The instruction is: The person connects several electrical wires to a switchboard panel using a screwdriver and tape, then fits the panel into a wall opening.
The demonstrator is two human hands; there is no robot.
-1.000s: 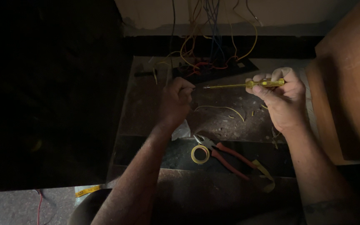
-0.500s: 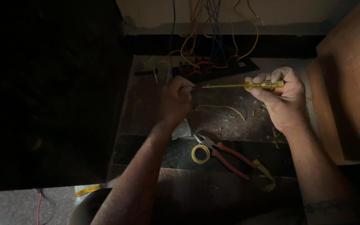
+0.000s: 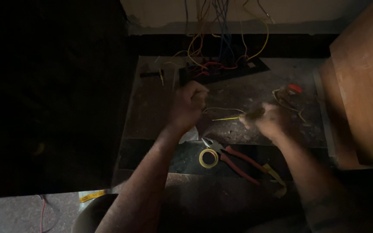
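Note:
My left hand (image 3: 190,103) is closed into a fist over the dusty work surface (image 3: 247,92), pinching something small that I cannot make out. My right hand (image 3: 269,121), blurred, grips a yellow-handled screwdriver (image 3: 232,118) whose thin shaft points left toward the left hand. A thin yellowish wire (image 3: 223,109) curves between the two hands. Just below them lie red-handled pliers (image 3: 234,159) and a small roll of yellow tape (image 3: 208,158).
A black panel with a tangle of red, yellow and blue wires (image 3: 221,64) sits at the back against the wall. A wooden board (image 3: 363,86) stands at the right. A red-capped item with yellow wire (image 3: 293,90) lies at right. The left side is dark.
My right hand has dropped down and to the left with the screwdriver, coming nearer the left hand. The left hand has stayed about where it was.

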